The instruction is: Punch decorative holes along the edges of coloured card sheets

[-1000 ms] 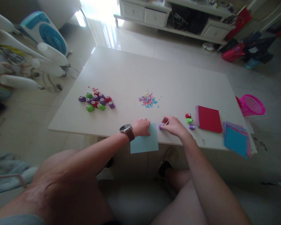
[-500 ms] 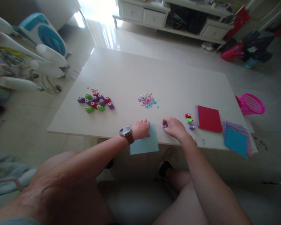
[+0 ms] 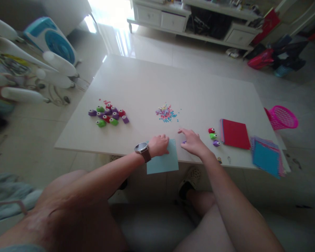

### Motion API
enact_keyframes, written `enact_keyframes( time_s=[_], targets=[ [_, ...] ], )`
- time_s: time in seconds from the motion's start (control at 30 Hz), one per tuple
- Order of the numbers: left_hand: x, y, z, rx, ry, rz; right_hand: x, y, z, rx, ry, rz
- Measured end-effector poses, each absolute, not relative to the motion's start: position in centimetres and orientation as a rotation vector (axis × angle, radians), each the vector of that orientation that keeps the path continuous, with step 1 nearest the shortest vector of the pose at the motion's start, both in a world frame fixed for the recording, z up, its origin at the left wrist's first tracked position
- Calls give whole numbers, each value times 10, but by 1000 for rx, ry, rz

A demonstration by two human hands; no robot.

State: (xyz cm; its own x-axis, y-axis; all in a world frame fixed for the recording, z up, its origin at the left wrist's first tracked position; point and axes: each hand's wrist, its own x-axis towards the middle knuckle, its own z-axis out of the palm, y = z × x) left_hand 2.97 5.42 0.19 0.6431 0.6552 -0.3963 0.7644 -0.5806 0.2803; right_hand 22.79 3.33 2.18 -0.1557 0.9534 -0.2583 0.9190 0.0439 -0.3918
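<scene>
A light blue paper sheet [image 3: 163,161] is pinned at the near edge of the white table [image 3: 152,84] by the left hand [image 3: 159,145], whose fingers are curled down onto it; a wristwatch [image 3: 142,149] is worn on that wrist. The right hand [image 3: 192,141] is spread open, gripping nothing, just above one small purple paper punch [image 3: 184,142] lying beside the sheet. Three more punches, red [image 3: 211,130], green [image 3: 213,136] and purple [image 3: 216,143], are lined up beside a red paper stack [image 3: 235,134]. A second, mixed-colour paper stack [image 3: 267,156] lies further right. About ten punches are clustered at the left [image 3: 108,114]. One heap of punched confetti [image 3: 166,113] is seen mid-table.
</scene>
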Motion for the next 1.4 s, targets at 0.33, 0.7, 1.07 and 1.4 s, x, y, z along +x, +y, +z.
enact_keyframes(
  time_s=[0.33, 0.7, 1.07, 1.4],
  targets=[
    [29, 55, -2, 2445, 1112, -340, 241, 35, 17, -2013, -2272, 717],
    [35, 58, -7, 2380, 1138, 19, 233, 34, 22, -2025, -2266, 630],
    [44, 77, 3, 1452, 1103, 482, 199, 32, 31, -1567, -2147, 667],
    [-35, 107, 15, 2178, 1460, 166, 200, 32, 21, -1599, -2291, 626]
  ],
)
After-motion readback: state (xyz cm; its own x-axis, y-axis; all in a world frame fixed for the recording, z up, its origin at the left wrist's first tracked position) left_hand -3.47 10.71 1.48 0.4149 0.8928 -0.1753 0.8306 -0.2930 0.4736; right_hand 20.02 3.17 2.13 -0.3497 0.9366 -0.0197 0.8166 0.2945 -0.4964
